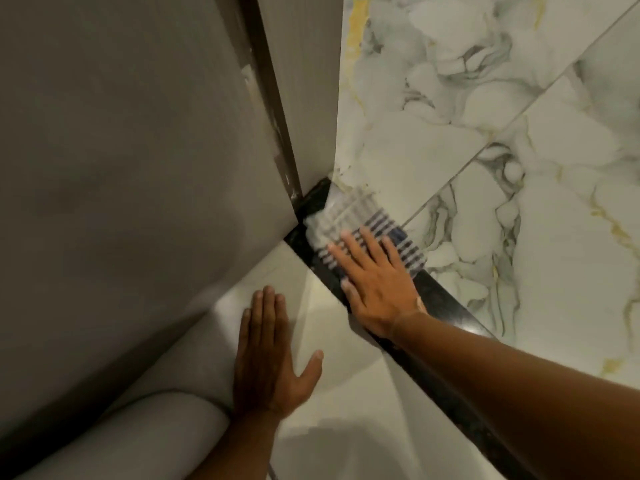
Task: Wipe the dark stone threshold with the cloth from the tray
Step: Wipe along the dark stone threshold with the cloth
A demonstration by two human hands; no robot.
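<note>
A dark stone threshold [446,306] runs diagonally from the door corner at centre toward the lower right. A white cloth with dark blue stripes [363,220] lies on its far end, blurred by motion. My right hand [377,285] presses flat on the near part of the cloth, fingers spread, over the threshold. My left hand [270,355] rests flat and open on the plain pale floor tile to the left of the threshold, holding nothing. The tray is not in view.
A grey door [138,150] and its frame [301,98] fill the left and meet the threshold's far end. White marbled tiles [519,150] with grey and gold veins lie beyond the threshold. My grey-clad knee [138,441] is at the lower left.
</note>
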